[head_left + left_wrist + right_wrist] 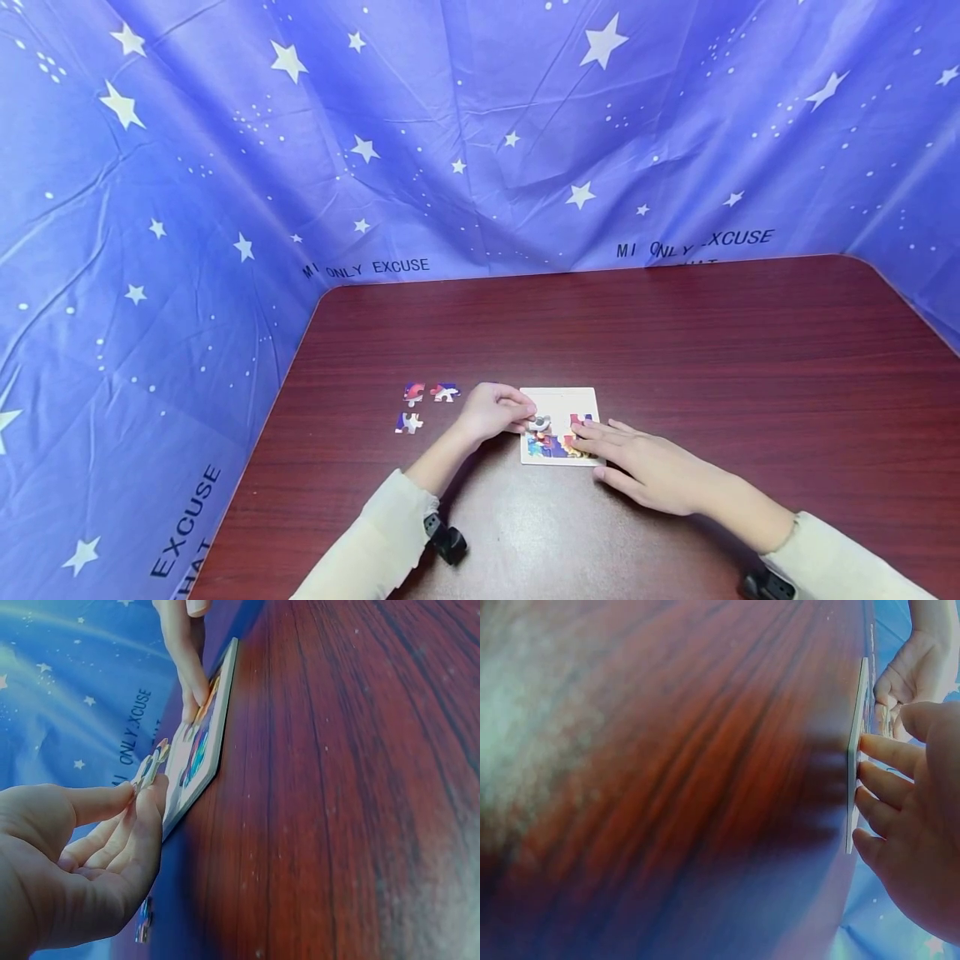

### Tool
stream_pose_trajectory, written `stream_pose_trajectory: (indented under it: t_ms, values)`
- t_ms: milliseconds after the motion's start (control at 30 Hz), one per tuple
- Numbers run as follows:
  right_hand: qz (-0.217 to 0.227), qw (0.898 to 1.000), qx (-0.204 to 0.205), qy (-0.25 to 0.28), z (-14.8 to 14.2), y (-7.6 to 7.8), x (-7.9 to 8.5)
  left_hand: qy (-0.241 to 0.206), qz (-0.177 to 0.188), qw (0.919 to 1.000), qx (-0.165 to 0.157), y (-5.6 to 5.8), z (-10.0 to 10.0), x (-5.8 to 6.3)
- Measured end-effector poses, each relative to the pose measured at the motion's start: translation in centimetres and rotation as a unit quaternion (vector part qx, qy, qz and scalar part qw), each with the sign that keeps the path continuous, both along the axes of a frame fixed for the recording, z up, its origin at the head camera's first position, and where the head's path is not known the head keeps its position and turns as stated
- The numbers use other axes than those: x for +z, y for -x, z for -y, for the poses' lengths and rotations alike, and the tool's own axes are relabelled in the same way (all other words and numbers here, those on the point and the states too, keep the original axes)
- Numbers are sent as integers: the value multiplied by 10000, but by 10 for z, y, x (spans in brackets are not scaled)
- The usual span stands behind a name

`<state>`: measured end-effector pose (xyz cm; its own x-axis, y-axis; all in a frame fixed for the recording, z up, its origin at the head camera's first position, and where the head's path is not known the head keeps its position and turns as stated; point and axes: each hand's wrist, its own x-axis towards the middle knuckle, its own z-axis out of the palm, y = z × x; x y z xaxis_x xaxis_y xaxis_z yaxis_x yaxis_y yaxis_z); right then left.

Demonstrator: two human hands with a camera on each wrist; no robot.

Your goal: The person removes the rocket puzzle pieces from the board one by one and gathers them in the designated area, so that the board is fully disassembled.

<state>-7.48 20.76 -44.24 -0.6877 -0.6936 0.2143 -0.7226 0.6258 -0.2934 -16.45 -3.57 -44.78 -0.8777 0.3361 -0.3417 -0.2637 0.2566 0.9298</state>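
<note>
Left hand (495, 411): thumb and fingers pinching
Right hand (651, 468): fingers extended, slightly apart
Arms (378, 529): angled inward

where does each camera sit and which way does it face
Head: on the head, looking forward and down at the table; left hand, right hand and sleeves show.
Left wrist: worn there, facing the left hand pinching a puzzle piece.
Right wrist: worn there, facing the right hand touching the puzzle board.
Shared: both wrist views show the puzzle board and both hands.

Reddish wood-grain table (675, 333), white puzzle tray (562, 402), loose puzzle pieces (413, 392) left of it
</note>
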Motion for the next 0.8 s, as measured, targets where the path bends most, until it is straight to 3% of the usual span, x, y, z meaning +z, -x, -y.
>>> stream_pose_trajectory:
  t_ms: [533, 800]
  values:
    - [195, 9998, -82, 33, -2, -1, 0, 123, 128, 9998, -27, 0, 25, 0]
    - [229, 9997, -99, -16, -3, 0, -2, 292, -113, 9995, 90, -2, 38, -1]
